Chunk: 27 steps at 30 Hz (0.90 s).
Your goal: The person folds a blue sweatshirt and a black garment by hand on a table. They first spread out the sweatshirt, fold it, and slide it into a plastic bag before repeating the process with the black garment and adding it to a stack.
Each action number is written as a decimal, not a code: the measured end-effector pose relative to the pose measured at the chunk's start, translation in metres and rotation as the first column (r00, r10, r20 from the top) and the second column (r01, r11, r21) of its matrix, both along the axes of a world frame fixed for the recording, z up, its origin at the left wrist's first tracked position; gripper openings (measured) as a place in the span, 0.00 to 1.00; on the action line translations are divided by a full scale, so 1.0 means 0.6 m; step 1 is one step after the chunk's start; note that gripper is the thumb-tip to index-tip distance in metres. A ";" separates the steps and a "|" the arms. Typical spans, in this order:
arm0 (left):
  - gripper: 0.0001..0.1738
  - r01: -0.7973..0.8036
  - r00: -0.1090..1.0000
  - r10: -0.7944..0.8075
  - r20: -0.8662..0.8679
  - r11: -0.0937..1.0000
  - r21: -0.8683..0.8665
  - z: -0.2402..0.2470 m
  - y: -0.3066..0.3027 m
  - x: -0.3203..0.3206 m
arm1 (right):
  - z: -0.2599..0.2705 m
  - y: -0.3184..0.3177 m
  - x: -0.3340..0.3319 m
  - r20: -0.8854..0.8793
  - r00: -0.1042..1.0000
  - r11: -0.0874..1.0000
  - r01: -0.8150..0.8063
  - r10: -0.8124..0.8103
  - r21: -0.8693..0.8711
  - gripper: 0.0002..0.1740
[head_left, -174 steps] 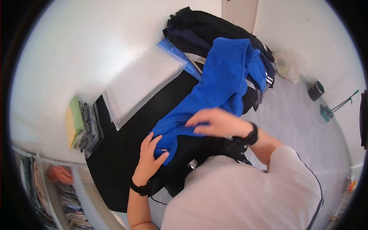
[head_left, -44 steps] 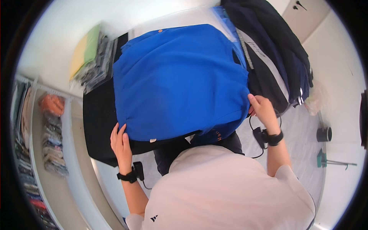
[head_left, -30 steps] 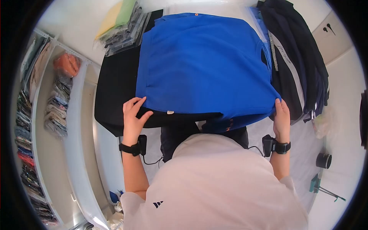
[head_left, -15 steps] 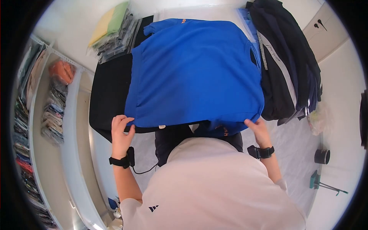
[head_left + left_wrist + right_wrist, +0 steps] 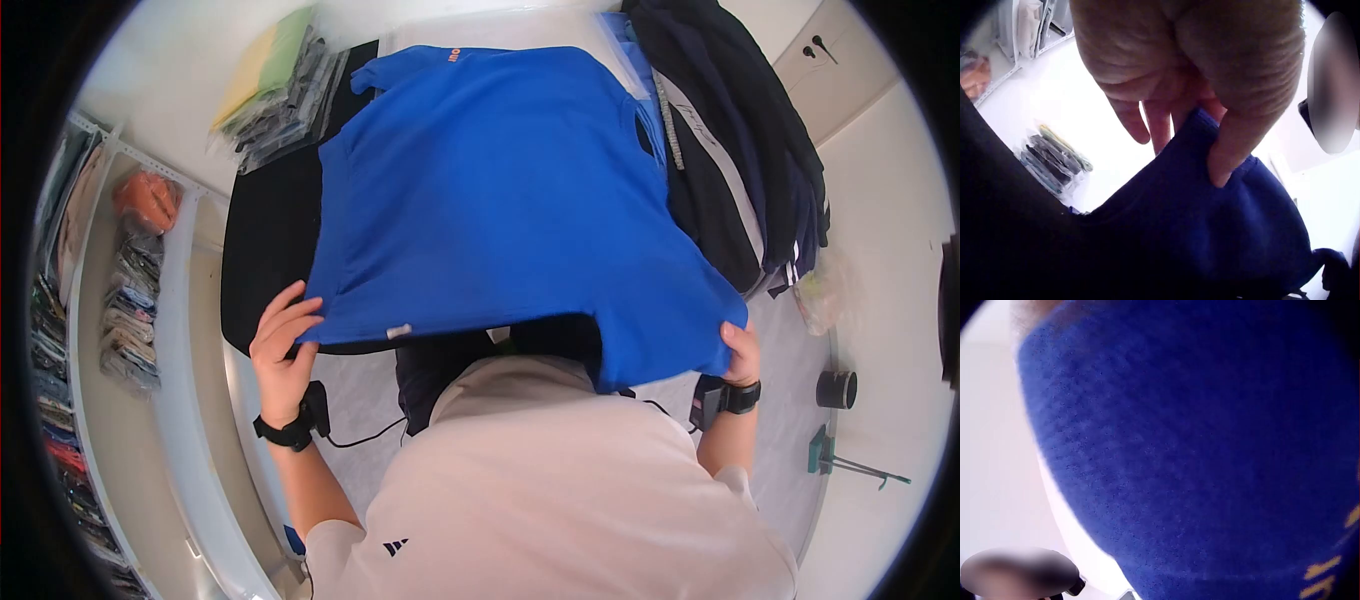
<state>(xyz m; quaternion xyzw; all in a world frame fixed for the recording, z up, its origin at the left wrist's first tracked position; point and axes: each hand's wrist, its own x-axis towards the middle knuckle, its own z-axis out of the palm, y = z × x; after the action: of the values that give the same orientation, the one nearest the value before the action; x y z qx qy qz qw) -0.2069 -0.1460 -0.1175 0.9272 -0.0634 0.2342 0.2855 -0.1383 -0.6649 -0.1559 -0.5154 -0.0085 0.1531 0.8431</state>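
A blue sweatshirt (image 5: 480, 210) lies spread over the black table, its ribbed hem to the left and its neck opening to the right. Orange lettering (image 5: 454, 55) shows on the far sleeve, and a small white tag (image 5: 399, 330) on the near side edge. My left hand (image 5: 285, 340) pinches the near hem corner; in the left wrist view the thumb (image 5: 1225, 162) presses on the cloth with fingers behind it. At the right, my right hand (image 5: 741, 353) grips the near sleeve, which is drawn outward. Blue cloth (image 5: 1179, 444) fills most of the right wrist view, hiding that hand's fingers.
Dark jackets (image 5: 740, 150) are heaped at the table's right. Clear plastic bags (image 5: 540, 32) lie behind the sweatshirt. Bagged garments (image 5: 285, 90) stand stacked at the back left of the black table (image 5: 262, 230). Shelving (image 5: 190, 400) with packed clothes runs along the left.
The sweatshirt, bunched up at first, is now spread out. Over the last half second my right hand has moved right, drawing the near sleeve out; my left hand has shifted slightly left.
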 end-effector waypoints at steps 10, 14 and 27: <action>0.04 -0.157 0.955 0.010 -0.296 0.865 -0.476 -0.035 0.032 0.049 | 0.066 0.039 0.089 -0.242 0.961 0.985 -0.104 0.136 0.137 0.19; 0.06 -0.132 0.964 -0.005 -0.266 0.859 -0.494 -0.013 0.041 0.130 | 0.120 0.106 0.177 -0.283 0.937 0.914 -0.079 0.204 0.397 0.18; 0.34 -0.231 0.940 -0.034 -0.339 0.669 -0.706 -0.058 0.018 0.141 | 0.032 0.075 0.166 0.149 0.978 0.607 0.208 -0.146 -0.767 0.14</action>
<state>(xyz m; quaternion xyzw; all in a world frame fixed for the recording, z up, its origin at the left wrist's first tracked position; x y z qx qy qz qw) -0.1224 -0.1351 -0.1521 0.7602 0.1352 0.0994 0.6276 -0.0389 -0.6198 -0.1364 -0.8324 0.0794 0.0392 0.5471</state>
